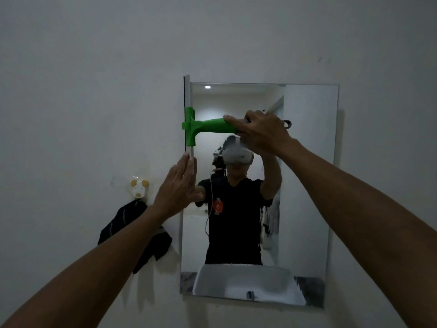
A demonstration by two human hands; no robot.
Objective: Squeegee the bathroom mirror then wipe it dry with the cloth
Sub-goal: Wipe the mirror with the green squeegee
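The squeegee (pixel 203 126), green-handled with a long pale blade, is shown turned so that the blade stands vertical along the left edge of the mirror (pixel 309 176), at its upper half. The handle is directed horizontally to the right, across the glass. The handle's far end is enclosed by the right hand (pixel 262 131), whose fingers are wrapped firmly around it; a small grey loop is seen projecting from beyond the knuckles. The left hand (pixel 179 188) is held open and flat, fingers extended and together, its fingertips laid against the lower end of the blade at the mirror's left edge; nothing is gripped by it. The mirror, a frameless rectangle, is mounted on a plain white wall (pixel 94 79). In the glass are reflected a person in a black shirt wearing a headset, and a white basin (pixel 246 282) along the bottom. To the left of the mirror, a dark cloth (pixel 123 223) is hung from a small animal-shaped wall hook (pixel 139 188), well apart from the squeegee.
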